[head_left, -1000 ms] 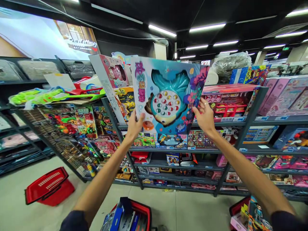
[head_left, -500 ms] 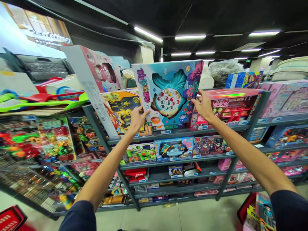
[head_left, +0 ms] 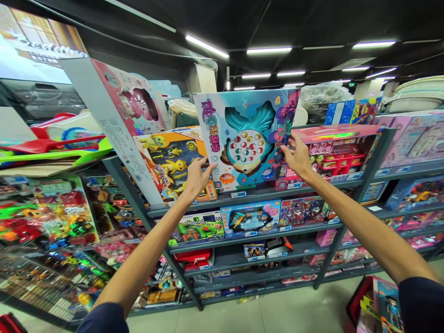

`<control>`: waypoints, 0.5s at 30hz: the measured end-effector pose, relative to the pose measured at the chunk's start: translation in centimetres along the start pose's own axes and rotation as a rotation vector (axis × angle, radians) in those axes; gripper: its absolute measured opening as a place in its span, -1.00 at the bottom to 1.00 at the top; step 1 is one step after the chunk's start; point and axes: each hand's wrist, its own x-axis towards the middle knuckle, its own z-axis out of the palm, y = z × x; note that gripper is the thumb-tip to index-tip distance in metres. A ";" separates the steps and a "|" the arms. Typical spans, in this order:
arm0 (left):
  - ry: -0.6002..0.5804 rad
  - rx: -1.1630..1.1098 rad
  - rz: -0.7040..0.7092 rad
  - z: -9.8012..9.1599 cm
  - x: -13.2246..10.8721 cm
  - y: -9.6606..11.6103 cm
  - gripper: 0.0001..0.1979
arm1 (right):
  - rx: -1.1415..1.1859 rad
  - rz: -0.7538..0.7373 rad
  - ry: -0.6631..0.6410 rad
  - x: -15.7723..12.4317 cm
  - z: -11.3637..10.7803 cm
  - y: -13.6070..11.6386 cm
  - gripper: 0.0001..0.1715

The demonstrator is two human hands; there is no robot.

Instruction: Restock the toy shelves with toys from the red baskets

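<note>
A blue toy box (head_left: pixel 256 106) with a fish-shaped window stands tilted at the top shelf, in front of other boxes. Through the window shows a teal fish game with a round white board of colourful pieces. My left hand (head_left: pixel 198 178) grips the box's left edge, thumb toward the front. On the opposite side, my right hand (head_left: pixel 297 156) holds the right edge, its fingers partly hidden behind the box. Just left of it are an orange box (head_left: pixel 173 164) of yellow figures and a tall pink-and-white box (head_left: pixel 114 120).
A pink toy set box (head_left: pixel 342 134) sits right of my right hand. Grey shelves (head_left: pixel 243 243) below carry more boxed toys. Hanging toy packs (head_left: pixel 62 208) fill the rack at left. On the floor at lower right stands a red basket (head_left: pixel 355 300) with boxes.
The fish game box and both hands appear slightly farther right relative to the shelf. The view has shifted a little. Both hands keep their hold on the box edges.
</note>
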 end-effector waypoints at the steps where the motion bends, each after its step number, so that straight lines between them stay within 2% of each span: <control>1: -0.003 0.004 -0.005 0.2 0.0 -0.1 -0.59 | 0.000 -0.001 -0.002 -0.1 0.1 0.1 -0.07; 6: -0.035 0.048 -0.064 1.1 0.1 -1.0 -0.66 | -0.003 -0.024 -0.011 -1.0 1.3 1.1 -0.16; 11: -0.106 0.310 -0.134 2.0 -0.2 -1.9 -0.77 | -0.152 -0.096 -0.026 -2.1 2.5 3.8 -0.27; 15: -0.164 0.360 -0.232 3.2 -0.9 -2.9 -0.85 | -0.206 -0.115 -0.097 -2.9 3.0 5.7 -0.32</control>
